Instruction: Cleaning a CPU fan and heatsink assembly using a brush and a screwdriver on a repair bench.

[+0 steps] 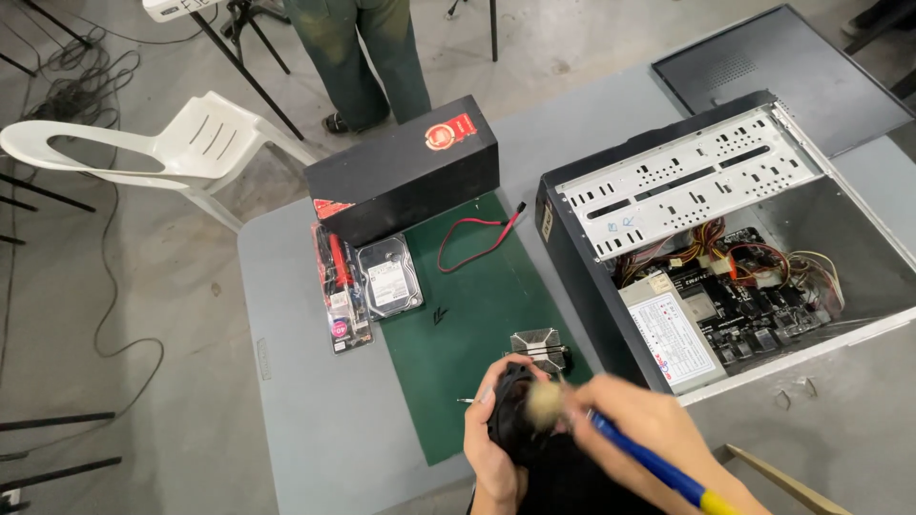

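My left hand [491, 448] cups a round black computer fan [515, 420] low in view, fingers curled around its rim, over the near edge of the green mat [477, 305]. My right hand [634, 424] pinches a blue-handled brush [658, 463], fingers pressed together on the handle, its pale bristles blurred against the fan's face. I judge the step in hand to be brushing dust off the fan; the next stroke calls for a steady grip and turning the fan to reach between the blades. Just beyond my fingers sits a metal heatsink [539, 348]. Farther off to the right lies the open computer case [725, 248]; to the left, a hard drive [389, 277] beside a black box [405, 172].
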